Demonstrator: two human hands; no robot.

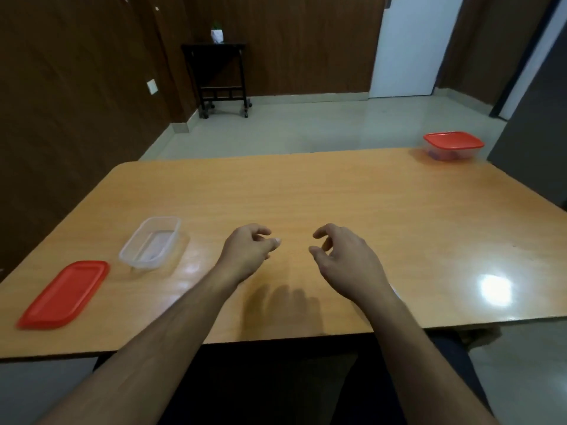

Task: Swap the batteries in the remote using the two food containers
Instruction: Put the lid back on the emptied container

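Observation:
A clear food container [152, 242] stands open and looks empty on the left of the wooden table [368, 210]. Its red lid [64, 294] lies flat beside it, nearer the front left corner. A second clear container with a red lid [452, 145] on it sits at the far right corner, with dim blurred things inside. My left hand [248, 251] and my right hand [343, 259] hover over the table's middle, fingers curled and apart, holding nothing. No remote or batteries show.
The table's front edge runs just before my lap. A bright glare patch [495, 289] lies on the right of the tabletop. Beyond the table are a tiled floor, a black wheeled side table [222, 78] with a small pot, and a white door [411, 44].

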